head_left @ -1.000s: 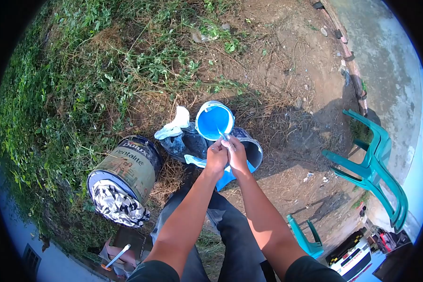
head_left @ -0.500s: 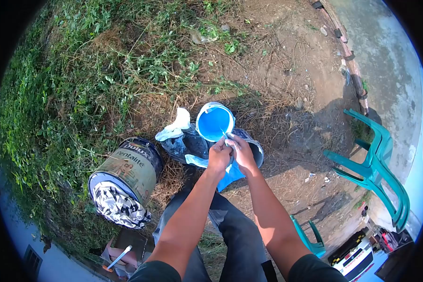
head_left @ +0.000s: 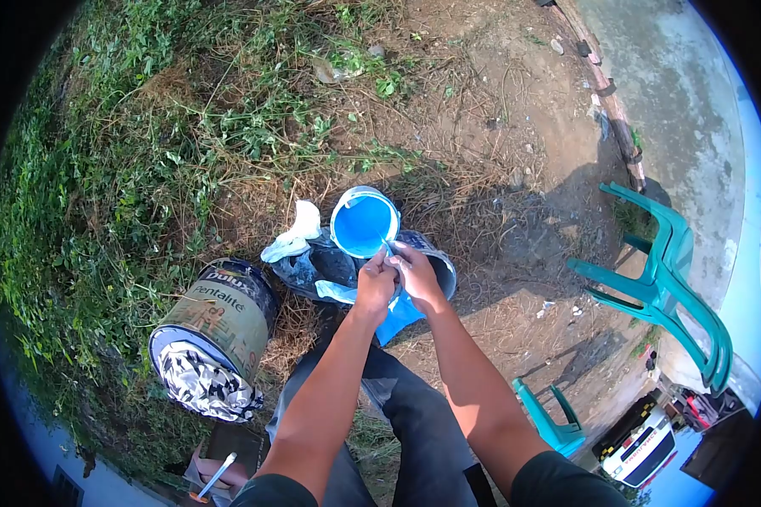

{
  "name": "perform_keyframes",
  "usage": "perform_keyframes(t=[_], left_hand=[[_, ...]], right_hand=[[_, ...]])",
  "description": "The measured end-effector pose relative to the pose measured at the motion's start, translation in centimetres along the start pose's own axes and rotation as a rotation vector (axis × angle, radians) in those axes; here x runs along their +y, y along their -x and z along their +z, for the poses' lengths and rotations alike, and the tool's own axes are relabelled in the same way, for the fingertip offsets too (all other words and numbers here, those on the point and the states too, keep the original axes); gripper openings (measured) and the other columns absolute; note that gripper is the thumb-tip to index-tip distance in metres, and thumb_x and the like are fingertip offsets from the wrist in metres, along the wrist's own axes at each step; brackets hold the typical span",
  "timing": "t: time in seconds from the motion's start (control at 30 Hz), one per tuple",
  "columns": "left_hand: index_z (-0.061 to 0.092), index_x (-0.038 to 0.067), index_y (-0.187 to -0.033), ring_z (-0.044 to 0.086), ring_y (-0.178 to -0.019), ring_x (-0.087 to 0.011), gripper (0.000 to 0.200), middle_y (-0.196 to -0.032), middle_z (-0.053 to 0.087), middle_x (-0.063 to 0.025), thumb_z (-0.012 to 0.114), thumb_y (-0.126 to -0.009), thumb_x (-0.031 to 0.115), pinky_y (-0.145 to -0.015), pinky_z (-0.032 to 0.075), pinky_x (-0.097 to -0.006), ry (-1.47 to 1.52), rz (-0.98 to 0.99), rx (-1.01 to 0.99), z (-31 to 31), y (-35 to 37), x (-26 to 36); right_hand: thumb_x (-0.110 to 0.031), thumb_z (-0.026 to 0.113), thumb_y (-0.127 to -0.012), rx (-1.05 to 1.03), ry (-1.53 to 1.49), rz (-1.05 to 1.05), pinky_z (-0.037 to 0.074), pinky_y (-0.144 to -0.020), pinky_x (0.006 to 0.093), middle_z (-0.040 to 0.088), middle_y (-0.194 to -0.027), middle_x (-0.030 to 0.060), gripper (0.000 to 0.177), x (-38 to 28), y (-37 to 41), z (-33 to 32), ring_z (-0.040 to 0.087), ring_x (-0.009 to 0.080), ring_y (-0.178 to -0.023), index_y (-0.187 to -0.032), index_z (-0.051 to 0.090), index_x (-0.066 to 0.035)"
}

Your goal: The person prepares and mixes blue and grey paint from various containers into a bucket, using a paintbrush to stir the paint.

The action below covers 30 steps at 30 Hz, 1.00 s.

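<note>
My left hand (head_left: 375, 285) and my right hand (head_left: 418, 275) meet in front of me, fingers pinched together. Between the fingertips a thin light-blue piece (head_left: 387, 248) sticks up; its kind is too small to tell. Just beyond it sits a small white pail (head_left: 338, 232) with bright blue paint (head_left: 365, 223) inside. Below my hands hangs a blue plastic sheet (head_left: 400, 318); whether it joins the pinched piece is hidden. A larger bucket (head_left: 445, 269) lies behind my right hand, partly covered. Left of the pail are a dark bag (head_left: 300, 272) and a crumpled white piece (head_left: 298, 231).
A Dulux Pentalite paint bucket (head_left: 227, 306) with a black-and-white patterned cloth (head_left: 203, 380) stands at my left. Green plastic chairs (head_left: 664, 279) are at the right, near a concrete slab (head_left: 693, 110). Weeds (head_left: 127, 169) cover the left ground. A white vehicle (head_left: 638, 448) shows lower right.
The whole scene has shifted slightly left in view as my head moved. Both hands stay pinched together close to the pail, with little other change.
</note>
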<state>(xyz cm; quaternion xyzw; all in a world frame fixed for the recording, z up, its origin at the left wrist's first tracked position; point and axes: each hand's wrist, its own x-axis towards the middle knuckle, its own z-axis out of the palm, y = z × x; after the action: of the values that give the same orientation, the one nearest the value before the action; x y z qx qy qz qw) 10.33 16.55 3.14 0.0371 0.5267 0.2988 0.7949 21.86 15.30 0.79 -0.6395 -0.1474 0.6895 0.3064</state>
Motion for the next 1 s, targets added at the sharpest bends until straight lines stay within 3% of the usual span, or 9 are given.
perform_keyframes(t=[0.07, 0.3, 0.4, 0.5, 0.67, 0.73, 0.83, 0.9, 1.0], left_hand=[[0.04, -0.003, -0.151, 0.051, -0.074, -0.0056, 0.057, -0.087, 0.056, 0.0023, 0.046, -0.095, -0.007, -0.066, 0.044, -0.0232, -0.023, -0.002, 0.052, 0.8, 0.5, 0.5], [0.042, -0.002, -0.151, 0.052, -0.074, -0.0057, 0.058, -0.087, 0.056, 0.0022, 0.048, -0.094, -0.007, -0.065, 0.043, -0.0224, -0.122, -0.006, 0.046, -0.1, 0.4, 0.5], [0.044, 0.0, -0.149, 0.05, -0.072, -0.0049, 0.055, -0.08, 0.052, 0.0048, 0.05, -0.095, -0.006, -0.062, 0.041, -0.0227, -0.102, -0.012, -0.011, -0.3, 0.4, 0.9], [0.038, -0.001, -0.154, 0.046, -0.062, -0.003, 0.066, -0.071, 0.045, 0.0069, 0.061, -0.092, -0.004, -0.056, 0.039, -0.0213, -0.147, -0.015, -0.008, -0.3, 0.4, 1.0], [0.043, -0.001, -0.151, 0.045, -0.062, -0.0026, 0.062, -0.071, 0.046, 0.0073, 0.061, -0.092, -0.003, -0.055, 0.038, -0.0215, -0.191, -0.026, 0.039, -0.1, 0.8, 1.7], [0.044, -0.001, -0.15, 0.045, -0.062, -0.0025, 0.06, -0.071, 0.046, 0.0074, 0.061, -0.092, -0.003, -0.055, 0.038, -0.0216, -0.207, -0.025, 0.027, 0.0, 0.8, 1.9], [0.048, -0.001, -0.147, 0.045, -0.062, -0.0025, 0.056, -0.07, 0.046, 0.0075, 0.061, -0.092, -0.003, -0.054, 0.037, -0.0217, -0.207, -0.009, 0.015, -0.1, 0.7, 2.0], [0.034, -0.006, -0.154, 0.044, -0.064, -0.004, 0.066, -0.071, 0.044, 0.0059, 0.06, -0.093, -0.002, -0.058, 0.037, -0.0217, -0.188, -0.046, -0.022, -0.3, 0.6, 2.1], [0.036, -0.004, -0.154, 0.043, -0.063, -0.0035, 0.064, -0.071, 0.043, 0.0062, 0.058, -0.094, -0.002, -0.058, 0.037, -0.0213, -0.177, -0.046, -0.012, -0.4, 0.4, 2.1]], right_hand=[[-0.015, 0.066, -0.093, 0.048, 0.251, -0.195, 0.052, -0.076, 0.0324, 0.072, -0.102, 0.0131, 0.039, 0.9, -0.6, -0.3, 0.067, 0.018, -0.086, -0.129, 0.063, 0.001], [-0.017, 0.068, -0.092, 0.066, 0.493, -0.307, 0.053, -0.081, 0.0342, 0.073, -0.102, 0.0182, 0.038, -0.1, -0.7, -0.5, 0.07, 0.0225, -0.092, -0.123, 0.065, 0.003], [-0.017, 0.066, -0.094, 0.061, 0.375, -0.275, 0.052, -0.075, 0.0319, 0.073, -0.098, 0.0128, 0.034, 0.3, -0.9, -1.0, 0.069, 0.0185, -0.087, -0.122, 0.067, 0.001], [-0.016, 0.059, -0.099, 0.043, -0.078, -0.027, 0.04, -0.06, 0.025, 0.067, -0.09, -0.0002, 0.027, -0.2, -0.6, -1.5, 0.056, 0.0079, -0.072, -0.121, 0.071, -0.006], [-0.017, 0.062, -0.097, 0.001, -0.092, 0.088, 0.045, -0.068, 0.0272, 0.07, -0.095, 0.0025, 0.029, -0.5, -1.2, -2.2, 0.062, 0.0115, -0.081, -0.122, 0.071, -0.004], [-0.018, 0.066, -0.095, 0.022, 0.15, -0.094, 0.05, -0.075, 0.0319, 0.073, -0.101, 0.0062, 0.033, -0.2, -1.5, -1.9, 0.066, 0.0169, -0.087, -0.124, 0.07, -0.002], [-0.019, 0.067, -0.095, -0.012, 0.279, -0.142, 0.051, -0.081, 0.0337, 0.074, -0.104, 0.0092, 0.037, 0.1, -2.1, -1.8, 0.067, 0.019, -0.089, -0.125, 0.068, 0.002], [-0.02, 0.066, -0.096, 0.023, 0.388, -0.186, 0.051, -0.081, 0.033, 0.073, -0.103, 0.01, 0.038, 0.1, -1.7, -1.3, 0.067, 0.0183, -0.088, -0.125, 0.067, 0.004], [-0.022, 0.064, -0.098, 0.05, 0.367, -0.159, 0.05, -0.083, 0.0324, 0.073, -0.105, 0.0127, 0.04, 0.1, -0.9, -0.2, 0.067, 0.0185, -0.091, -0.127, 0.065, 0.005]])
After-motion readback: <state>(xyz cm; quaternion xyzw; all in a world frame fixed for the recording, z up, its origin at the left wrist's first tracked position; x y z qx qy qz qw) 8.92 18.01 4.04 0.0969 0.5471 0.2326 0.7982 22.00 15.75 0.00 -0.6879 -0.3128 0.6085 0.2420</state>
